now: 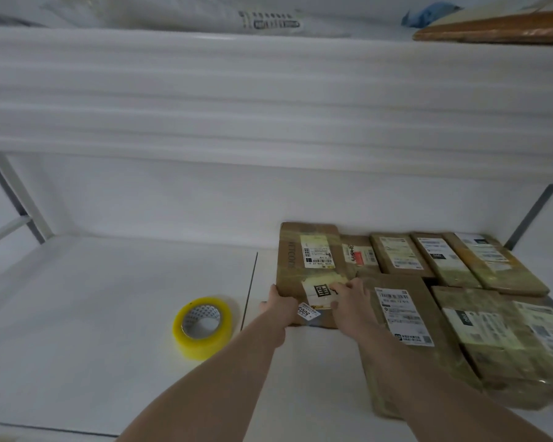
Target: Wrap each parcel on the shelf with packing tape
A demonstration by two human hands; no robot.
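A long brown cardboard parcel (310, 269) with white labels and shiny tape lies flat on the white shelf (109, 298). My left hand (281, 309) grips its near left corner. My right hand (351, 304) lies on its near end, fingers spread over a label. A yellowish roll of packing tape (202, 327) rests on the shelf to the left of my left forearm, touched by neither hand. Several more taped brown parcels lie to the right, the nearest parcel (403, 314) partly under my right forearm.
Rows of flat parcels (479, 272) fill the shelf's right side up to the metal upright (530, 215). A thick white upper shelf (268, 97) overhangs, with bags and a brown board on it. A seam (249, 288) runs across the shelf surface.
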